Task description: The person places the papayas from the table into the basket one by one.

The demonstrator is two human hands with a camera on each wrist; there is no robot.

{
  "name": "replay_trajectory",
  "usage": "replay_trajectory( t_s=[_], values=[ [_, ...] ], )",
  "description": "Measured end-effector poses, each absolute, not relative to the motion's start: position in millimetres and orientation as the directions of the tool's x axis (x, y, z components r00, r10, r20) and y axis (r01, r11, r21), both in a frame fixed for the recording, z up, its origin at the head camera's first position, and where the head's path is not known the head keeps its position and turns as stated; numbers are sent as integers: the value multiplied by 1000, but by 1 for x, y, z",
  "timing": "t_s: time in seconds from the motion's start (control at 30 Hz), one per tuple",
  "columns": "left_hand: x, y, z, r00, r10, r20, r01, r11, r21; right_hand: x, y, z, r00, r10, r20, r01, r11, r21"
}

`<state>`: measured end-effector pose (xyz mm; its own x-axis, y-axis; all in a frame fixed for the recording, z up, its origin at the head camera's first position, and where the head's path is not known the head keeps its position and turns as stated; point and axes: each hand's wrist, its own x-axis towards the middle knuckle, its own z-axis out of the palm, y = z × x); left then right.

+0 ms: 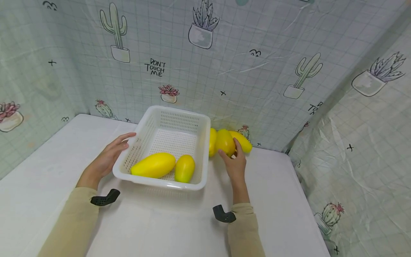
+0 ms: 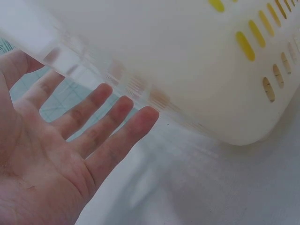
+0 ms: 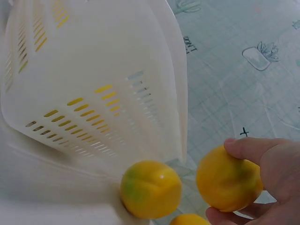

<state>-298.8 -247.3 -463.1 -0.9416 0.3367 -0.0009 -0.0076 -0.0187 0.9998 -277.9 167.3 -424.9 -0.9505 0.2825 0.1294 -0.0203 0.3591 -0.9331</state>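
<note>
White tabletop (image 1: 173,225): left hand (image 1: 107,159) spread, perhaps touching basket (image 1: 173,142); right hand (image 1: 236,162) pinching mango (image 1: 225,141), another mango (image 1: 212,142) part-hidden.

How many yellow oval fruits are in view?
5: long fruit and shorter fruit inside the white rectangular plastic basket; partly hidden fruit beside it; middle fruit in the right hand's grip; outer fruit right of it. The basket may hide more.
</note>
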Motion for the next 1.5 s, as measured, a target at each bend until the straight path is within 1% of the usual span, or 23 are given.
replay_trajectory(
  t_s=[0.33,0.5,1.1,1.5],
  values=[
    [-299,-248,-464,-940,342,8,-1,-26,1000,-275,162,-419,-955,257,147,-53,340,-939],
    [-299,-248,-464,-937,348,12,0,-35,999,-272,162,-417,-960,247,135,-52,318,-947],
    [-300,-247,-464,-944,329,-10,-13,-9,1000,-268,158,-412,-966,220,138,-73,281,-957],
    [-300,-246,-464,-947,320,-10,-7,10,1000,-267,155,-408,-969,216,119,-56,276,-960]
  ],
)
